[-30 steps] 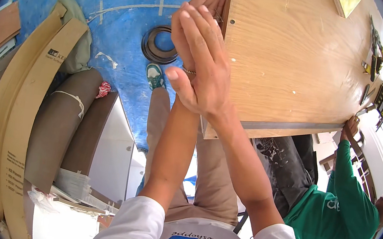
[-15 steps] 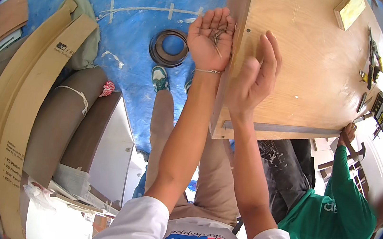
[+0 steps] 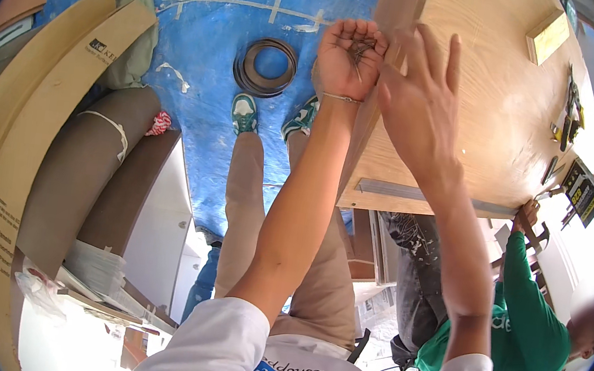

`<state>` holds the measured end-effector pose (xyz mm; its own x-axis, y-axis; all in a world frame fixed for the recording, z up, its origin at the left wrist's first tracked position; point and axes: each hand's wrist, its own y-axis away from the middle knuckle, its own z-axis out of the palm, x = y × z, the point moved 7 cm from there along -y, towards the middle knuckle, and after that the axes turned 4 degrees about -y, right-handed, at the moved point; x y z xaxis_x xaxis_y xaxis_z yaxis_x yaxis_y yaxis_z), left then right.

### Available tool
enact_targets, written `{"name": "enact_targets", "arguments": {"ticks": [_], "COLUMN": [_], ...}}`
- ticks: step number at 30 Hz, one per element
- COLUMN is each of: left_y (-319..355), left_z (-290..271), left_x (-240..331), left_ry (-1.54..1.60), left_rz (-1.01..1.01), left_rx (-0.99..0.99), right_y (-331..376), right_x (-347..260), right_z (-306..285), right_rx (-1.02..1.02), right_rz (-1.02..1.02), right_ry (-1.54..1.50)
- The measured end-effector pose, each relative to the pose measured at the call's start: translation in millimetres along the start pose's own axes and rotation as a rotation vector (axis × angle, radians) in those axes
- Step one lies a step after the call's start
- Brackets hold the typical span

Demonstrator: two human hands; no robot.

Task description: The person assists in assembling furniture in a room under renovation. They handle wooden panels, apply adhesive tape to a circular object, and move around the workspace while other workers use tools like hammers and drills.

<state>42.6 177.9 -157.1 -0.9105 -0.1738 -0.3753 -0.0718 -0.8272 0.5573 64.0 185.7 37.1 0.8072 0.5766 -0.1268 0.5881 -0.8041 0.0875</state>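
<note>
My left hand (image 3: pixel 349 62) is turned palm up beside the left edge of a wooden cabinet panel. Its fingers curl up around several thin metal nails (image 3: pixel 358 54) lying loose in the palm. Close by on the right, my right hand (image 3: pixel 426 101) is raised over the panel (image 3: pixel 487 112) with its fingers apart and slightly blurred. Nothing shows in it, though the inner side of its fingers is partly hidden. A grey metal strip (image 3: pixel 429 195) runs along the panel's near edge.
Pliers (image 3: pixel 569 108) and other tools lie at the panel's right, near a wooden block (image 3: pixel 548 37). A co-worker in a green shirt (image 3: pixel 525 347) grips a hammer (image 3: pixel 539 237). Edging coils (image 3: pixel 267 68) rest on the blue floor sheet (image 3: pixel 202 48). Long cardboard (image 3: pixel 70 98) leans left.
My right hand has swung from upright to palm down, its fingers now beside my left hand. The left hand still cups the nails. The view has shifted slightly.
</note>
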Motion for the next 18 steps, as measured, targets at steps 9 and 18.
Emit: {"name": "enact_targets", "arguments": {"ticks": [9, 18], "left_y": [1, 0], "left_z": [-29, -31], "left_x": [12, 9], "left_ry": [-0.079, -0.319], "left_rz": [0.05, 0.119], "left_rx": [-0.037, 0.053], "right_y": [-13, -15], "right_x": [-22, -33], "right_z": [51, 60], "right_rx": [-0.472, -0.498], "right_rz": [-0.129, -0.025], "right_ry": [0.436, 0.534]}}
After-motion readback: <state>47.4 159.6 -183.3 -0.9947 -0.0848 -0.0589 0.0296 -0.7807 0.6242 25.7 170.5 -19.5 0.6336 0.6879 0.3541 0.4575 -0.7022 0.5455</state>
